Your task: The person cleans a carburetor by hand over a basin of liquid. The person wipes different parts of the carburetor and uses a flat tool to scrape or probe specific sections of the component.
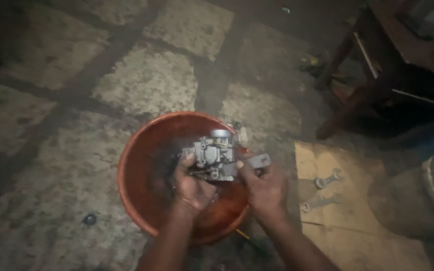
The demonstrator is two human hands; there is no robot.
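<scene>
Holding a grey metal carburetor over the orange plastic basin, both hands have a closed grip on it: the left hand cups it from seven o'clock, the right hand clamps it from four o'clock. Keeping it low above the dark liquid should limit splashing, and firm thumbs matter on wet metal. Two spanners lie on cardboard at three o'clock.

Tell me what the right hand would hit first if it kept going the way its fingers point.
The right hand points up-left and already touches the grey metal carburetor; past it, probably the orange basin wall, though depth is unclear.
</scene>
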